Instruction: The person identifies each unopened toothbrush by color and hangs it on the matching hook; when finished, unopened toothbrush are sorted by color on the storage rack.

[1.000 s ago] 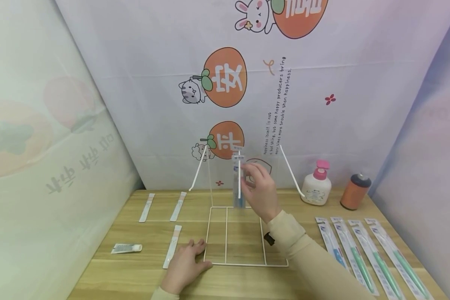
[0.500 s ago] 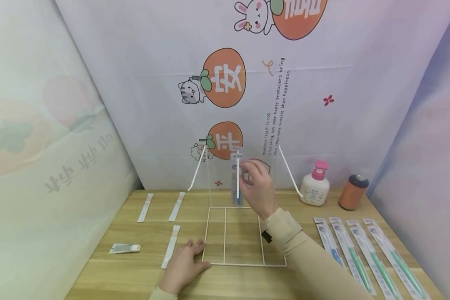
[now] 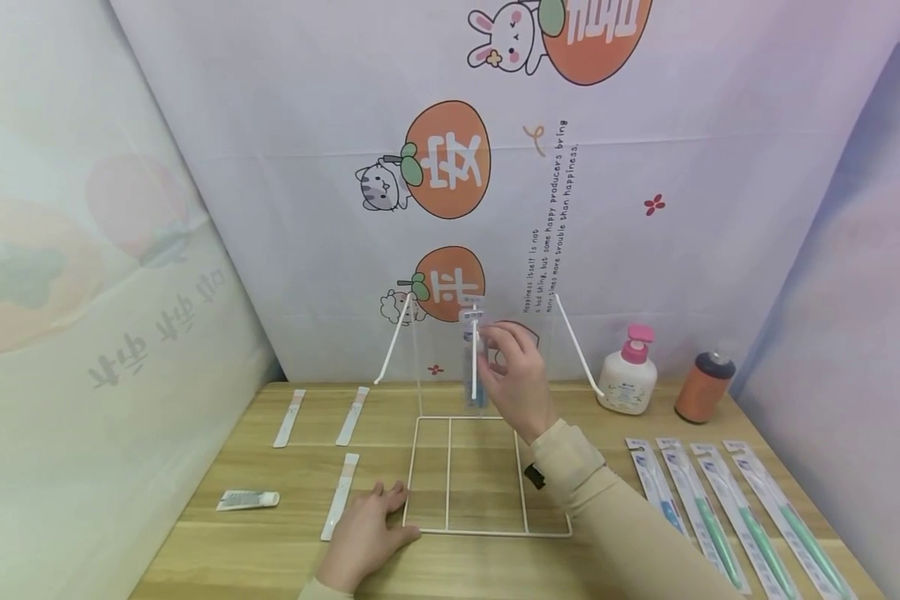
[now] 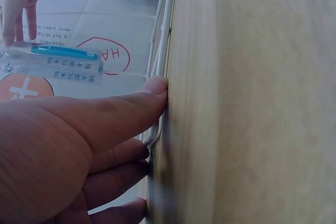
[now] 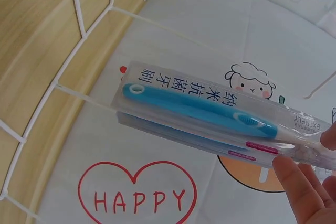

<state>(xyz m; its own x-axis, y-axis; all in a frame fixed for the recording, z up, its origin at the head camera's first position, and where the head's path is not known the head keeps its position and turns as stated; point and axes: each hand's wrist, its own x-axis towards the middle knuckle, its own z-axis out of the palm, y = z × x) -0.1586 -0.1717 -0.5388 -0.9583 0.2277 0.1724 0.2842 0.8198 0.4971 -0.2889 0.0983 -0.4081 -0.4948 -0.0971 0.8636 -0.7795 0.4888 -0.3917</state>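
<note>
A white wire rack (image 3: 447, 473) stands on the wooden table, its flat base toward me and thin hooks rising at the back. My right hand (image 3: 489, 348) pinches the top of a clear packaged blue toothbrush (image 3: 472, 371) at the rack's middle hook. The right wrist view shows the same packaged toothbrush (image 5: 199, 111) with fingertips (image 5: 296, 182) on its card end. My left hand (image 3: 386, 498) lies flat on the table at the base's front left corner. Its straight fingers (image 4: 121, 114) touch the rack wire (image 4: 164, 51).
Several packaged green toothbrushes (image 3: 720, 517) lie at the right. Three slim packets (image 3: 352, 414) and a small toothpaste tube (image 3: 247, 499) lie at the left. A white pump bottle (image 3: 630, 375) and an orange container (image 3: 701, 387) stand at the back right. Cloth walls enclose the table.
Hardly anything differs: the right hand stays at the middle hook with the package, the left hand stays at the base. The view has drifted slightly.
</note>
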